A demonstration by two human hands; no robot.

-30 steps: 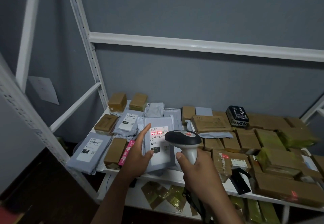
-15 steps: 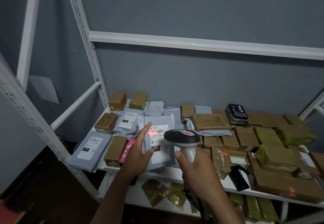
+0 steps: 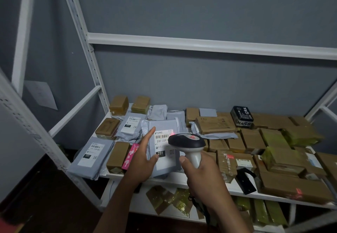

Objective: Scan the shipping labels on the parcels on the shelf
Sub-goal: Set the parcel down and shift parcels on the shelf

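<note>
Below, we see a white metal shelf [image 3: 182,179] set against a grey wall [image 3: 200,10], with slotted white uprights [image 3: 85,37] at left and a white crossbar [image 3: 209,45] above. A sheet of paper [image 3: 41,94] hangs on the wall at left. A second, lower level [image 3: 145,207] carries crumpled yellow-brown wrapping [image 3: 171,199].

We count three grey mailers showing white labels: one at the front left edge [image 3: 91,157], one further back [image 3: 130,126], and one propped near the front centre [image 3: 164,150]. Further grey bags lie behind, partly covered; we cannot count them exactly. Four small brown boxes sit among the left-hand mailers, the nearest [image 3: 117,155] beside one pink packet [image 3: 131,155]. One black box with white lettering [image 3: 241,115] rests at the rear. Many brown cartons [image 3: 255,139] cover the right half, overlapping, too many to count surely.

Our left hand [image 3: 144,161] holds the propped mailer by its left edge, fingers straight and thumb lying across the face. Our right hand [image 3: 198,170] grips the handle of one scanner [image 3: 186,141], fingers curled round it. The scanner head covers the right side of the label [image 3: 163,142], and a red glow falls at the barcode's right end.
</note>
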